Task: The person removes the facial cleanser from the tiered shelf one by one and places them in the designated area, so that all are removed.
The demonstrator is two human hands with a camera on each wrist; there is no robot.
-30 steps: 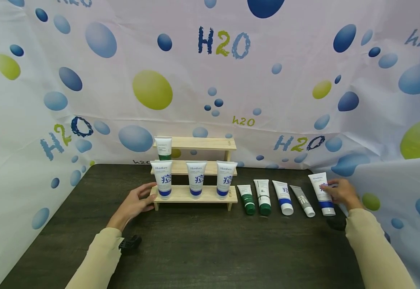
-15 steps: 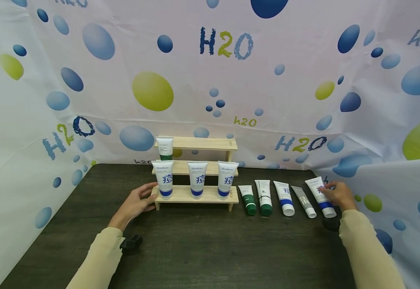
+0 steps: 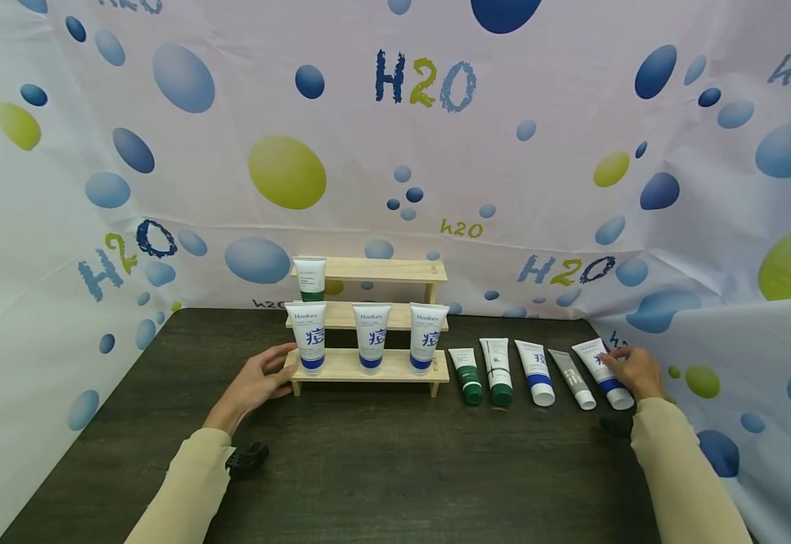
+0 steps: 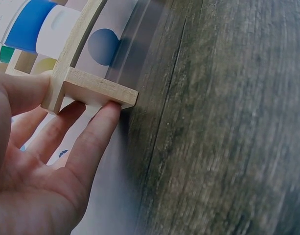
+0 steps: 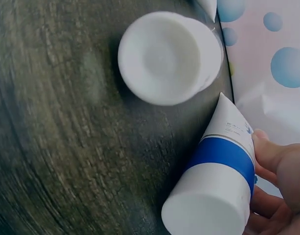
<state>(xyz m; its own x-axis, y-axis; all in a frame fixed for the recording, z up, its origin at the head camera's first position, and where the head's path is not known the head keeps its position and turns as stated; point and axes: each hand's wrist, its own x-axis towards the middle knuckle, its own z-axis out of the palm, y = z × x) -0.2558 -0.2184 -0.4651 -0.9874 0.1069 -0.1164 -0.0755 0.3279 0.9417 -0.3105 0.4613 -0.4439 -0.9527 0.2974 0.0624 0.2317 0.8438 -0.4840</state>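
My left hand (image 3: 252,385) holds the left end of the lowest shelf of a three-step wooden display rack (image 3: 391,366). In the left wrist view its thumb presses the plank's end and fingertips touch the leg (image 4: 101,88) below. Far to the right, my right hand (image 3: 638,372) holds a white squeeze tube with a blue band (image 3: 601,372), thumb on its front and fingers along its side. That tube lies tilted on the dark table, cap toward me. Three white-and-blue tubes (image 3: 371,336) stand on the lowest shelf; a white-and-green tube (image 3: 310,278) stands higher at the left.
Left of the held tube lie a slim grey tube (image 3: 572,379), a white-and-blue tube (image 3: 534,372) and two white-and-green tubes (image 3: 495,370), caps toward me. A printed backdrop (image 3: 504,151) rises behind the dark table (image 3: 395,461).
The right hand has shifted left with its tube, whose top has swung left and lower, so it now lies slanted beside the grey tube. The left hand and rack have stayed in place.
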